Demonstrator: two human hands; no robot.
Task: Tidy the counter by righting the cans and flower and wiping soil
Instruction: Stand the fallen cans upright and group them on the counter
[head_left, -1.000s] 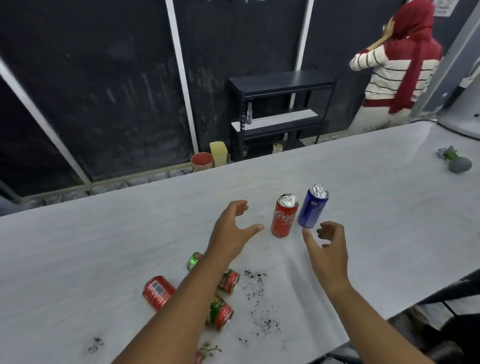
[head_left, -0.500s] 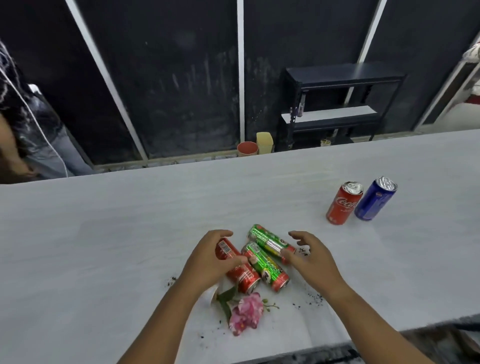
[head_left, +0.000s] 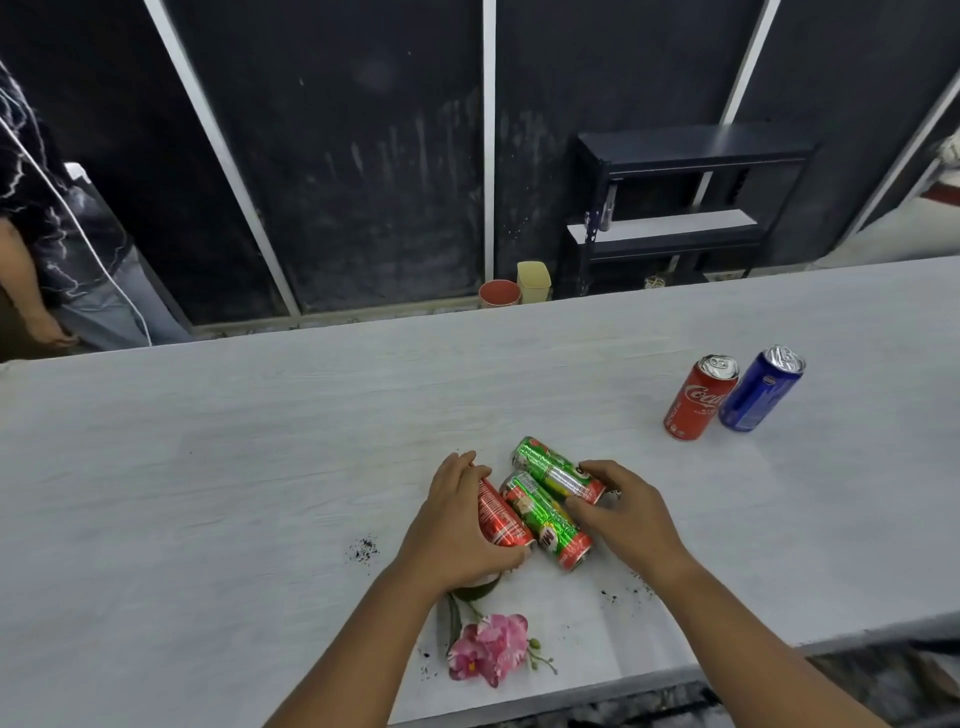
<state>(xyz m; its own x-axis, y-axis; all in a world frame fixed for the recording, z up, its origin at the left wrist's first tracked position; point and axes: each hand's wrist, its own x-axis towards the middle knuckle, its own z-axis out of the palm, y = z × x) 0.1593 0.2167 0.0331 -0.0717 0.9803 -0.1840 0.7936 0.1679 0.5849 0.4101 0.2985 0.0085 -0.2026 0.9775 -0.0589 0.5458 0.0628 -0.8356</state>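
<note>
Your left hand is curling over the red can, which is lying on its side. Its fingers are wrapping the can's far flank and the thumb is tucking in by the near end. Your right hand is gripping the far green can at its red-rimmed end, fingers arching over the top and the thumb pressing the near side.

A second green can is lying flat between those two, just beside each (all three are pointing diagonally). The pink flower is lying flat near the desk's front edge, its stem running under your left wrist. Soil is speckling the desk left of that wrist, and more is scattered by your right forearm.

Well apart to the right, a cola can and a blue can are standing upright, side by side. Beyond the desk, a red pot and a yellow container are sitting by a black shelf, and a person is standing at far left.
</note>
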